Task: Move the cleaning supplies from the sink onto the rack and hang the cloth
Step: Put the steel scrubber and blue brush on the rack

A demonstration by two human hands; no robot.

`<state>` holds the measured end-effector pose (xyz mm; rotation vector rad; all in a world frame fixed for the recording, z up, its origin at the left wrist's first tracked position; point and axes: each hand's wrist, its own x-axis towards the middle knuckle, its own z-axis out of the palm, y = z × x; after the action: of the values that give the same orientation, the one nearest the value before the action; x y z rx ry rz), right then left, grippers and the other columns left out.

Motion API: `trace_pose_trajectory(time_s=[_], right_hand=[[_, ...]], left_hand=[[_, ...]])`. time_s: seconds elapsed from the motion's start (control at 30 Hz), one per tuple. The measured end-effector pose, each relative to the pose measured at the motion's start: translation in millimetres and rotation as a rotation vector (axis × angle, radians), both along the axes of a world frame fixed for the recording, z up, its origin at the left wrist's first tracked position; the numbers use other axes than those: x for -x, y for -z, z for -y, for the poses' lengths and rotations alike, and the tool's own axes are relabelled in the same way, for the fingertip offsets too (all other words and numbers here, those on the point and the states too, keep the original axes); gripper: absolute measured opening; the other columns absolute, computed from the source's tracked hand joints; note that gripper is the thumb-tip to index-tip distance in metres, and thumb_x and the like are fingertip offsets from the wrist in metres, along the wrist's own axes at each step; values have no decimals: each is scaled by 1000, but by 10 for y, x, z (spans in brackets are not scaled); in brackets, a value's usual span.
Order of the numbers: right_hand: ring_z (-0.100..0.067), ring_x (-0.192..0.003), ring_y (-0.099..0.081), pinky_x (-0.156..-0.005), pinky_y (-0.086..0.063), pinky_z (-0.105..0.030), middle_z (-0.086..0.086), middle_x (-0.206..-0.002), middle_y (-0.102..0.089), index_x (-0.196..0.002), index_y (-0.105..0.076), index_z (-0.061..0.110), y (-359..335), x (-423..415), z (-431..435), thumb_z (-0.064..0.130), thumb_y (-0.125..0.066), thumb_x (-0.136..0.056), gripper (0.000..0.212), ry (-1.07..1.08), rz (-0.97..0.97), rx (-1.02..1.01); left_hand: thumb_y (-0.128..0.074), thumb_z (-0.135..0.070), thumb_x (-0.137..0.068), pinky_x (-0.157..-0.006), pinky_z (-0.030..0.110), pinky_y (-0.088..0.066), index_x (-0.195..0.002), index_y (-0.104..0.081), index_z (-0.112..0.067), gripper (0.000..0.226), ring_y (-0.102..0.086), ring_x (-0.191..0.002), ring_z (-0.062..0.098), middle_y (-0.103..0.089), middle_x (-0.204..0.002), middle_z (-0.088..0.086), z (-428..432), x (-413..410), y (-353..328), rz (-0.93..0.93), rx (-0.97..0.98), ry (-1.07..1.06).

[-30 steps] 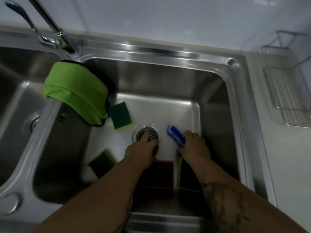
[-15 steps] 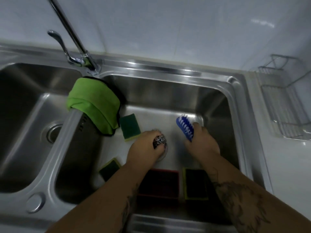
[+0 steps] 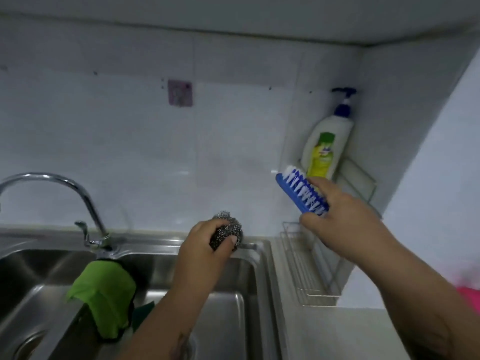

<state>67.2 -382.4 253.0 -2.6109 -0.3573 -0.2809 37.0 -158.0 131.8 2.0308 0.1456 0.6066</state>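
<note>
My left hand [image 3: 205,249] grips a steel wool scourer [image 3: 226,233], held above the back rim of the steel sink [image 3: 257,287]. My right hand [image 3: 342,224] holds a blue scrubbing brush [image 3: 298,194] with white and blue bristles, raised over the wire rack [image 3: 311,268] in the corner. A green cloth [image 3: 104,294] hangs over the divider between the two sink basins. A green sponge [image 3: 141,311] peeks out beside the cloth, mostly hidden behind my left forearm.
A curved tap [image 3: 65,201] rises at the left. A pump soap bottle [image 3: 326,146] stands on the rack's upper shelf in the corner. A small adhesive hook [image 3: 180,92] is stuck to the tiled wall. Something pink [image 3: 468,294] shows at the right edge.
Both hands have lifted out of the basin, the left with the scourer and the right with the brush, moving up and right toward the rack. The view has tilted upward to the wall.
</note>
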Motion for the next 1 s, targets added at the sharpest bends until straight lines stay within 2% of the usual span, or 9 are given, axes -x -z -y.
trace_pose_trajectory(time_s=[0.1, 0.2, 0.33, 0.47, 0.53, 0.77, 0.9, 0.97, 1.0], right_hand=[[-25, -85, -54, -72, -46, -32, -5, -111, -64, -131, -43, 33, -345, -130, 467, 38, -59, -81, 52, 104, -36, 135], [-22, -80, -52, -63, -41, -28, -5, -97, -61, -119, -52, 19, -392, -353, 639, 33, -56, -85, 37, 168, -83, 248], [-27, -103, -59, -85, -53, -39, -6, -115, -61, -125, -49, 17, -223, -664, 555, 29, -52, -87, 39, 182, -73, 437], [-24, -106, -60, -77, -47, -35, -4, -120, -61, -121, -53, 16, -74, -897, 446, 21, -48, -89, 33, 185, -65, 600], [-24, -110, -59, -78, -48, -36, -4, -123, -60, -123, -54, 17, -17, -970, 429, 20, -48, -90, 34, 197, -81, 644], [-23, -111, -59, -70, -43, -33, -5, -123, -60, -124, -55, 13, 53, -1067, 374, 15, -51, -90, 35, 226, -106, 754], [-25, -117, -55, -76, -46, -33, -6, -130, -56, -127, -54, 10, 2, -1025, 365, 15, -52, -90, 37, 259, -177, 775], [-26, -115, -55, -81, -49, -37, -8, -129, -52, -128, -52, 10, -43, -969, 382, 18, -53, -89, 40, 262, -131, 716], [-27, -109, -58, -79, -50, -38, -8, -125, -54, -123, -55, 12, -85, -929, 412, 19, -54, -88, 36, 240, -35, 621]], left_hand=[[-71, -29, -83, -81, 16, -44, -111, -66, -34, 29, -57, -96, -4, -59, -107, -16, 277, -54, -284, 53, -6, 48], [-71, -28, -83, -78, 9, -40, -110, -66, -35, 28, -56, -97, -7, -59, -105, -19, 492, -97, -475, 90, -36, 84], [-71, -29, -83, -78, 10, -41, -111, -66, -36, 30, -58, -95, -4, -58, -105, -20, 686, -185, -635, 108, -53, 108], [-71, -29, -84, -75, 3, -37, -110, -65, -38, 29, -55, -94, -10, -55, -103, -27, 741, -262, -693, 123, -86, 119], [-71, -30, -83, -75, 4, -37, -110, -65, -37, 29, -55, -95, -10, -56, -104, -26, 718, -281, -667, 109, -92, 117], [-72, -29, -82, -80, 11, -43, -110, -67, -35, 30, -59, -98, -2, -61, -107, -19, 599, -346, -498, 69, -77, 91], [-73, -29, -82, -84, 17, -47, -111, -68, -34, 30, -60, -99, -1, -62, -108, -19, 648, -372, -529, 74, -57, 113], [-72, -29, -82, -86, 20, -50, -112, -67, -33, 31, -60, -99, 1, -62, -109, -18, 699, -397, -609, 95, -63, 138], [-72, -30, -83, -85, 19, -49, -113, -67, -34, 31, -60, -99, 1, -61, -109, -17, 737, -417, -671, 109, -74, 154]])
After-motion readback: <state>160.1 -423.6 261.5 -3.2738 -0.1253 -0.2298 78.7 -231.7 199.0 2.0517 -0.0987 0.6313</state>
